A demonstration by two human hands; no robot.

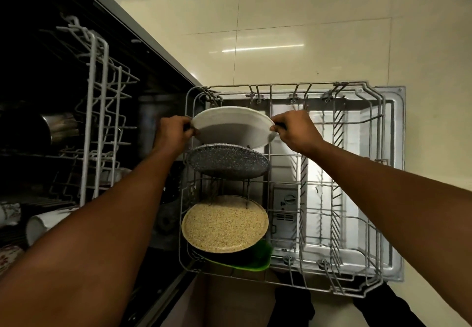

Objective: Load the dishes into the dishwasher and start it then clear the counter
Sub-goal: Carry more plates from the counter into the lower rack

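Observation:
I hold a white plate point(231, 126) by its two edges over the far left part of the pulled-out lower rack point(355, 289). My left hand point(173, 131) grips its left rim, my right hand point(293, 129) its right rim. Just nearer to me a grey speckled plate point(227, 161) stands in the rack's tines. Closer still stands a beige speckled plate point(224, 224), with a dark dish and a green plate point(258, 257) behind it. The rack's right half holds no dishes.
The open dishwasher door point(394, 101) lies under the rack. On the left the upper rack point(99, 101) juts out of the dark tub, with a steel pot point(60, 126) and cups point(43, 224) in it. Pale floor tiles point(306, 32) lie beyond.

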